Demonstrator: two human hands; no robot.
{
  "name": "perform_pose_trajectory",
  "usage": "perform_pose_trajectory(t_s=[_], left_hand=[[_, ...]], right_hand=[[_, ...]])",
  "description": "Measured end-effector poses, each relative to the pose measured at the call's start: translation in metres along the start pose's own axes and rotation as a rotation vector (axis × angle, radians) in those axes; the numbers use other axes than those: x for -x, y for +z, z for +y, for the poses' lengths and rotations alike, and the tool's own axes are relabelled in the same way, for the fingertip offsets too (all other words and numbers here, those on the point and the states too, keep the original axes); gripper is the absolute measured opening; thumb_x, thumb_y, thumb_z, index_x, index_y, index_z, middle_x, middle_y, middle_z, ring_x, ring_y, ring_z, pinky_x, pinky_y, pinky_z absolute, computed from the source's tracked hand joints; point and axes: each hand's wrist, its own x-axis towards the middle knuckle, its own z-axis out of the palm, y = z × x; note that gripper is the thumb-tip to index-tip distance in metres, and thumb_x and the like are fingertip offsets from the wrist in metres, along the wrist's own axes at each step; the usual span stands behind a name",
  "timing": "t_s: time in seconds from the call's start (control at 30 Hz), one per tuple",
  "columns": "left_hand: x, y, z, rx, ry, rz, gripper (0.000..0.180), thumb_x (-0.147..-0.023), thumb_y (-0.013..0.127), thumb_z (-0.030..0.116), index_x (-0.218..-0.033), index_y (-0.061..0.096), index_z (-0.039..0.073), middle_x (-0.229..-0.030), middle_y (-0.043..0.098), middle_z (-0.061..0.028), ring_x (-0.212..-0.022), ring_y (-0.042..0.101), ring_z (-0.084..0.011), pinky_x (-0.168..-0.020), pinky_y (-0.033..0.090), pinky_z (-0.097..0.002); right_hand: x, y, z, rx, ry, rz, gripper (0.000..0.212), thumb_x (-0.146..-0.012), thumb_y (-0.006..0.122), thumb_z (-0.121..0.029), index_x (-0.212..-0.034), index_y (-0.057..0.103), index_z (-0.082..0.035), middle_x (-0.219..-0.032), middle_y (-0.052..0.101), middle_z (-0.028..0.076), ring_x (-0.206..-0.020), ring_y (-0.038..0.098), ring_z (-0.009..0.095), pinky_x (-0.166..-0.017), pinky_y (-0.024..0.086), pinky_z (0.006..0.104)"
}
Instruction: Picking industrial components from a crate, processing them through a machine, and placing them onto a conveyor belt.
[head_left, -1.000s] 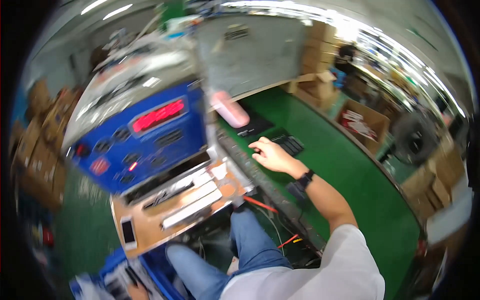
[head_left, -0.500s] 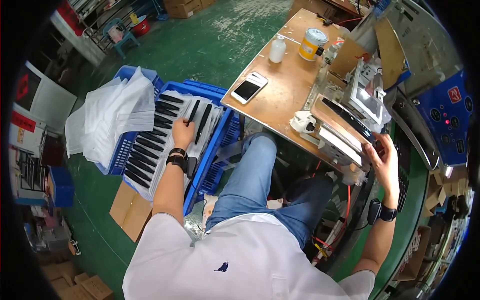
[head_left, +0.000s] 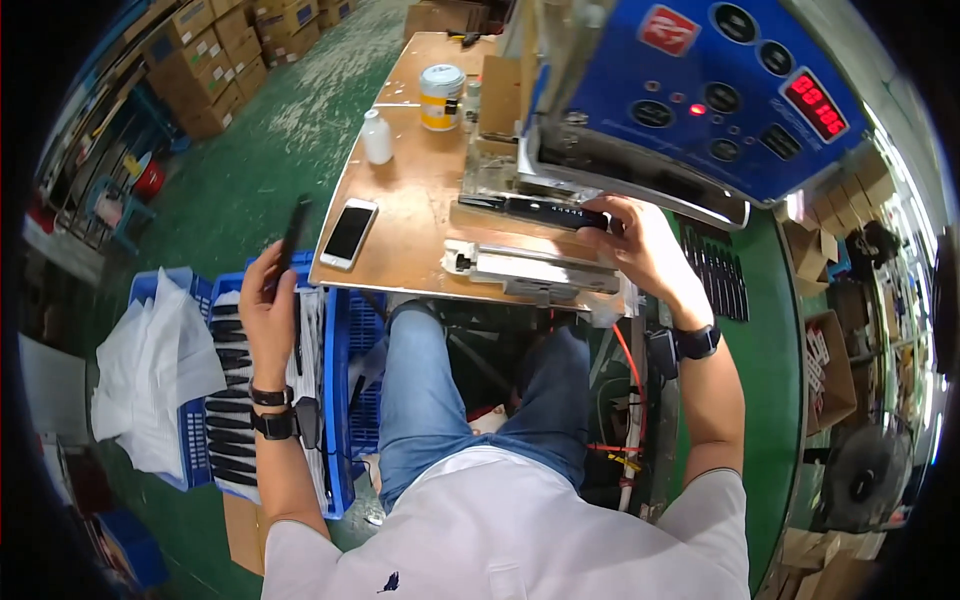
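My left hand (head_left: 266, 312) is raised over the near edge of the table, its fingers closed on a long, slim black piece (head_left: 294, 230) that points up and away. On the table my right hand (head_left: 642, 248) grips the right end of a second long black piece (head_left: 535, 210) with a row of small pale marks along it. That piece lies sideways at the machine's work spot, behind a metal bar fixture (head_left: 540, 268). Below my left hand, rows of similar black pieces (head_left: 232, 420) lie on white sheeting in a blue crate (head_left: 343, 420).
A blue machine panel (head_left: 690, 110) with a lit red display overhangs the work spot. A phone (head_left: 350, 234), a white bottle (head_left: 376, 137) and a tin (head_left: 440, 98) stand on the wooden table (head_left: 400, 200). More black pieces (head_left: 718, 275) lie right of my right hand.
My left hand has lifted a black piece out of the crate toward the table. My right hand still holds its piece at the machine. The view has swung to the right.
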Motion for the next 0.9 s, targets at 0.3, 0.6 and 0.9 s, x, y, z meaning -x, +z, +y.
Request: perform_pose_trajectory(t_s=[0.3, 0.6, 0.9], left_hand=[[-0.011, 0.182, 0.132, -0.169, 0.885, -0.599, 0.039, -0.089, 0.075, 0.003, -0.127, 0.075, 0.009, -0.115, 0.071, -0.0111, -0.111, 0.063, -0.0326, -0.097, 0.052, -0.0439], [0.013, 0.200, 0.144, -0.392, 0.926, -0.645, 0.046, -0.089, 0.079, 0.019, -0.134, 0.072, 0.010, -0.131, 0.067, -0.0108, -0.119, 0.061, -0.0337, -0.107, 0.047, -0.0467], [-0.004, 0.051, -0.034, -0.398, 0.283, 0.026, 0.025, -0.104, 0.070, 0.018, -0.120, 0.072, -0.002, -0.117, 0.069, -0.0148, -0.106, 0.066, -0.0291, -0.096, 0.052, -0.0392]], right_hand=[[0.133, -0.040, 0.041, -0.072, 0.208, 0.395, 0.027, -0.090, 0.084, -0.012, -0.115, 0.077, -0.002, -0.099, 0.062, 0.003, -0.072, 0.051, 0.011, -0.065, 0.044, 0.0263], [0.339, -0.021, 0.125, -0.041, 0.751, 0.523, 0.027, -0.087, 0.086, -0.014, -0.108, 0.077, 0.001, -0.090, 0.060, 0.005, -0.074, 0.055, 0.015, -0.066, 0.046, 0.0309], [0.314, 0.020, 0.136, 0.252, 0.757, 0.455, 0.034, -0.082, 0.089, -0.022, -0.102, 0.074, 0.001, -0.081, 0.060, 0.010, -0.073, 0.061, 0.024, -0.069, 0.052, 0.0376]])
